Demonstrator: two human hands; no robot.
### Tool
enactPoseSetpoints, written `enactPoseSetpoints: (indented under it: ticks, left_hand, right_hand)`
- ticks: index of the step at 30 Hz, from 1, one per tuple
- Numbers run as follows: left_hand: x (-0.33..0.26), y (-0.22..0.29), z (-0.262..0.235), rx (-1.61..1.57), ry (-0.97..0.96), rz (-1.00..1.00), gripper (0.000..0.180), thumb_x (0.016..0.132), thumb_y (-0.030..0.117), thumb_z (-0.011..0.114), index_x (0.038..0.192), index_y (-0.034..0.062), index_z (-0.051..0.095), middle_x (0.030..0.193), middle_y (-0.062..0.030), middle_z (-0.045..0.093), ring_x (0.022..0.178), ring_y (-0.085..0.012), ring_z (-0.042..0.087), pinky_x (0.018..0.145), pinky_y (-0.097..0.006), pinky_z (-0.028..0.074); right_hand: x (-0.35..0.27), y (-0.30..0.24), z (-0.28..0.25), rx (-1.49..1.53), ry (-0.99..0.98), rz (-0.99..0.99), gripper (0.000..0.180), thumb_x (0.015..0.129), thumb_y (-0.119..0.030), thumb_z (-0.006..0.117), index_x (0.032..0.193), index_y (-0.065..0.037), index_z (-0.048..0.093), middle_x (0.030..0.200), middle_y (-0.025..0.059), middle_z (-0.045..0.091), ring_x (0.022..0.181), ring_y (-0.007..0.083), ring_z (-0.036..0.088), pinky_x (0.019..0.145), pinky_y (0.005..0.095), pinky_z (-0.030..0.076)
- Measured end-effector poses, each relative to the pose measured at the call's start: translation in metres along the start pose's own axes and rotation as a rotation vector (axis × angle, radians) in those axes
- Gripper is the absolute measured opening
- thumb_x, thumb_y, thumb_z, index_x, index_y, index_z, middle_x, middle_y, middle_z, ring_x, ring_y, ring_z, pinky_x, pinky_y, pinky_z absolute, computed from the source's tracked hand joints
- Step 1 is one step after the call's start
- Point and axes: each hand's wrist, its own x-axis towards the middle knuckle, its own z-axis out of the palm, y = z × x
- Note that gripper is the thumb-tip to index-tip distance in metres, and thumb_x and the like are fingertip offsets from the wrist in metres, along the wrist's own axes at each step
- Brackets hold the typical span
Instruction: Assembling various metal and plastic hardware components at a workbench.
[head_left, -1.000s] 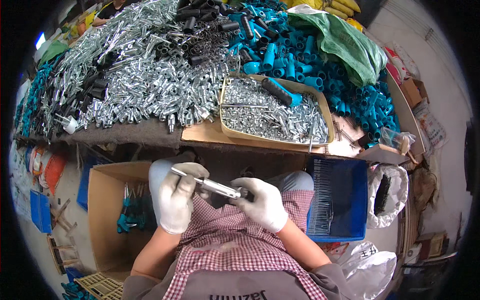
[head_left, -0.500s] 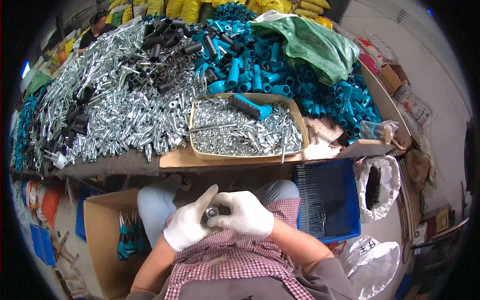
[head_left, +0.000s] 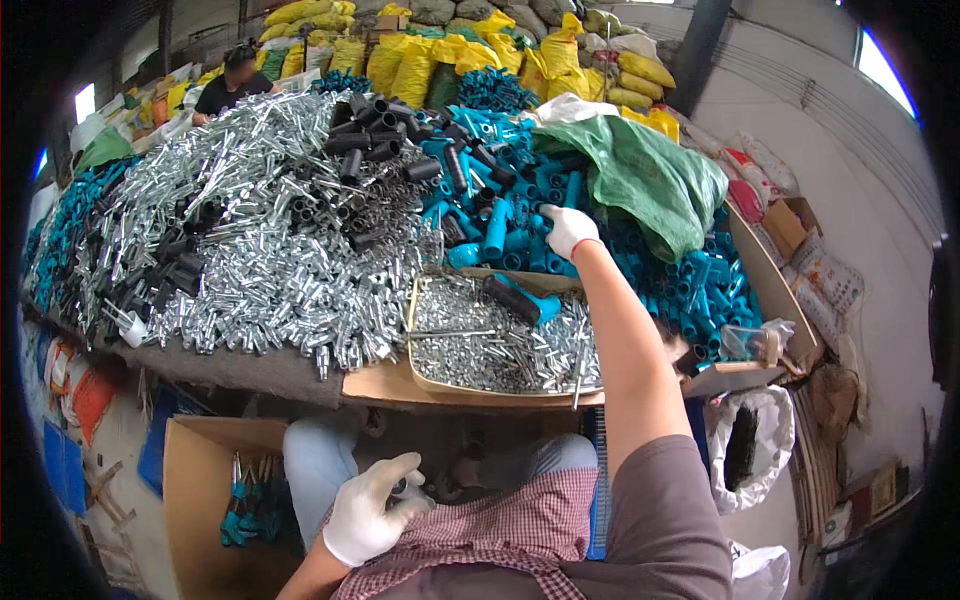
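Under the fingertips of the right hand [head_left: 568, 230], which is gloved in white and stretched far out across the bench, lies the heap of blue plastic tubes [head_left: 500, 215]; the fingers curl down onto the tubes, but whether they grip 1 cannot be told. Just right of those fingers a green sack [head_left: 650, 180] drapes over the blue heap. Nearer than them sits a cardboard tray [head_left: 420, 375] of small silver screws with 1 black-and-blue handle [head_left: 522, 300] lying on top. Left of them spreads a big pile of shiny metal parts [head_left: 270, 250] mixed with black tubes [head_left: 370, 140]. The left hand [head_left: 368, 510], also gloved, rests in the lap, its fingers closed narrowly around a small dark metal piece [head_left: 405, 490]. Left of that hand stands an open cardboard box [head_left: 190, 480].
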Motion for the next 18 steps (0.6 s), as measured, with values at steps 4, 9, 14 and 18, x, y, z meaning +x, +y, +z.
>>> enactPoseSetpoints:
  ticks: [4, 9, 14, 18]
  left_hand:
    - [-0.008, -0.01, -0.006, -0.05, 0.034, -0.056, 0.054, 0.078, 0.002, 0.076, 0.126, -0.0002, 0.052, 0.097, -0.0141, 0.066, 0.076, -0.0223, 0.072, 0.068, -0.032, 0.057]
    - [0.002, 0.0, -0.006, -0.146, 0.002, -0.077, 0.059, 0.08, -0.006, 0.073, 0.132, -0.0019, 0.046, 0.098, -0.0158, 0.064, 0.077, -0.0232, 0.072, 0.07, -0.031, 0.057]
    - [0.003, 0.007, -0.009, -0.141, 0.045, -0.051, 0.062, 0.082, 0.005, 0.075, 0.135, -0.0016, 0.044, 0.1, -0.0141, 0.064, 0.081, -0.0198, 0.069, 0.075, -0.03, 0.055]
    - [0.0, 0.001, -0.01, -0.207, 0.138, -0.112, 0.071, 0.082, 0.023, 0.079, 0.138, -0.0012, 0.043, 0.099, -0.0117, 0.065, 0.084, -0.017, 0.065, 0.078, -0.03, 0.053]
  right_hand:
    - [-0.011, -0.027, -0.032, 0.204, 0.184, -0.105, 0.031, 0.076, -0.022, 0.07, 0.106, -0.012, 0.074, 0.101, 0.0178, 0.071, 0.095, 0.0378, 0.066, 0.086, 0.0436, 0.052]
    - [-0.071, -0.057, -0.075, 0.584, 0.226, -0.186, 0.039, 0.08, -0.025, 0.072, 0.11, -0.001, 0.07, 0.098, 0.0187, 0.072, 0.091, 0.0262, 0.071, 0.083, 0.0326, 0.053]
    - [-0.116, -0.074, -0.054, 0.593, 0.104, -0.115, 0.038, 0.081, -0.023, 0.072, 0.112, -0.001, 0.07, 0.096, 0.0185, 0.073, 0.086, 0.0245, 0.072, 0.08, 0.0308, 0.053]
    - [-0.128, -0.082, -0.055, 1.05, 0.34, -0.038, 0.03, 0.084, -0.012, 0.072, 0.112, 0.0, 0.07, 0.091, 0.0139, 0.074, 0.08, 0.0132, 0.069, 0.072, 0.0283, 0.054]
